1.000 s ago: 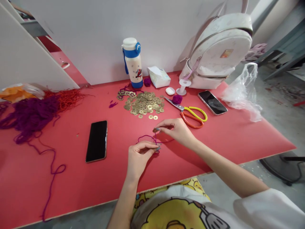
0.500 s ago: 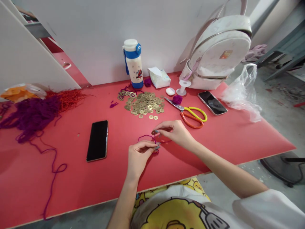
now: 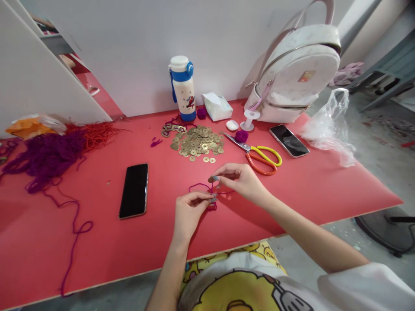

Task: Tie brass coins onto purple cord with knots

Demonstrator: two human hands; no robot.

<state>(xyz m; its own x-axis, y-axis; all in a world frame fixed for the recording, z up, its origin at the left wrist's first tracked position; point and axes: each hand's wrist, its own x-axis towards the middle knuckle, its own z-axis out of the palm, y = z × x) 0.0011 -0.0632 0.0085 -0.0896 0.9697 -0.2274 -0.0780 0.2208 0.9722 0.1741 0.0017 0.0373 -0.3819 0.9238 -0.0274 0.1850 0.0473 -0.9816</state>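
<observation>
Between finger and thumb, my right hand (image 3: 241,180) pinches a brass-coloured coin (image 3: 211,179) with purple yarn running down from it. Just below and to the left, my left hand (image 3: 193,211) is closed in a pinch on the purple yarn (image 3: 199,185). A loop of that yarn lies left of the fingers, and another strand trails right under my right hand. Behind the hands spreads a pile of holed brass coins (image 3: 199,140), several of them loose at its near edge. Coins strung on purple yarn (image 3: 174,128) lie at the pile's back left.
Scissors (image 3: 259,156) lie right of the coins, beside a purple yarn ball (image 3: 241,136) and a white spool (image 3: 249,120). A phone (image 3: 134,191) is at left, another phone (image 3: 289,141) at right. A bottle (image 3: 184,88), tissue pack (image 3: 218,107) and backpack (image 3: 296,73) stand behind. Purple yarn (image 3: 45,157) heaps far left.
The coin in my right hand has turned so that more of its face shows. My left hand keeps its pinch on the yarn. The whole view has shifted slightly.
</observation>
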